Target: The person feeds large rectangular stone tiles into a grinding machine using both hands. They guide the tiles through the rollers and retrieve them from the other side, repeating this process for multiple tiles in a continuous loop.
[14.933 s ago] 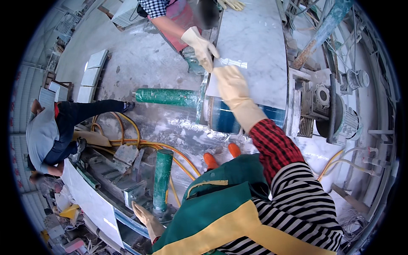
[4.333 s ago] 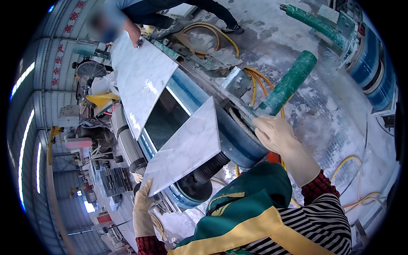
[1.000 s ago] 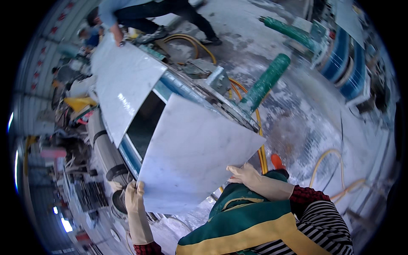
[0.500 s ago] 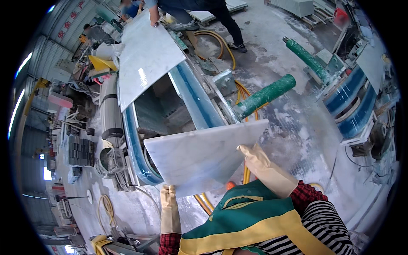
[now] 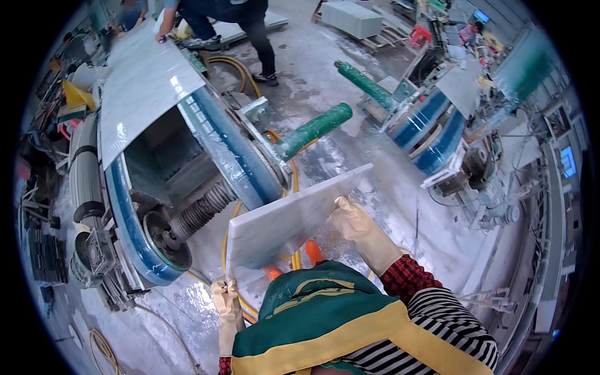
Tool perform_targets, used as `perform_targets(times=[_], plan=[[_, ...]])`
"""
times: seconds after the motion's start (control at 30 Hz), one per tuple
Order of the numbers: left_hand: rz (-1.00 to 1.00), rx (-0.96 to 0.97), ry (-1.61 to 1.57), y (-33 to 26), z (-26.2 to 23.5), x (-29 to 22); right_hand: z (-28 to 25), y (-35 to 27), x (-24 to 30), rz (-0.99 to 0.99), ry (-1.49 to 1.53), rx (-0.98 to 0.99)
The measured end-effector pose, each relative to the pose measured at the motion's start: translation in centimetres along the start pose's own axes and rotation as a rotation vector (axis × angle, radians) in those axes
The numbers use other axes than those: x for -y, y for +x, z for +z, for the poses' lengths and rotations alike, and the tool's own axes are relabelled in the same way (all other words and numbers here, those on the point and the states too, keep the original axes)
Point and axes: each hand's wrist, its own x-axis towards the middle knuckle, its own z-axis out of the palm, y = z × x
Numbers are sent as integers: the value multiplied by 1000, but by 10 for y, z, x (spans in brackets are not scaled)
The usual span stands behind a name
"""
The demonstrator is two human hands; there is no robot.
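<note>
A white marble slab (image 5: 281,222) with grey veining is held tilted in front of my body. My left hand (image 5: 226,303), in a cream rubber glove, is closed on its lower left corner. My right hand (image 5: 362,231), gloved alike, grips the slab's right side, with the fingers partly hidden by the glove's bulk. Just beyond the slab stands a machine with a blue belt frame (image 5: 234,150), a ribbed spring-like shaft (image 5: 203,212) showing in its opening. A larger pale slab (image 5: 153,84) lies across the machine's far part, where another person's hand (image 5: 165,28) touches its edge.
A green roller (image 5: 315,130) juts from the machine's right side. Yellow hoses (image 5: 226,240) run along the wet floor by my orange boots (image 5: 314,252). On the right stands a second blue-framed machine (image 5: 431,134). A person in dark trousers (image 5: 253,34) is at the far side.
My view has turned to the right. The slab has come away from the near end of the machine, uncovering the ribbed shaft, and is seen more edge-on. Both hands still hold it.
</note>
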Motion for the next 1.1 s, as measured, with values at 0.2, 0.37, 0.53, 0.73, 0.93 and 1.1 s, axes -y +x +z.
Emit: perform_targets(times=[0.2, 0.37, 0.53, 0.73, 0.93, 1.1], plan=[[220, 99, 297, -13, -3, -47, -35, -5, -28, -9, 80, -100], [350, 106, 331, -12, -12, -39, -22, -23, -29, -118, 121, -97], [167, 135, 161, -4, -4, -44, -44, -41, -30, -86, -4, -58], [142, 135, -132, 8, 9, -28, -24, -58, -18, -31, -504, -261], [112, 36, -54, 11, 66, -45, -84, -46, -14, -24, -122, -192], [54, 239, 229, 30, 122, -58, -111, -40, 27, -55, 277, -380]])
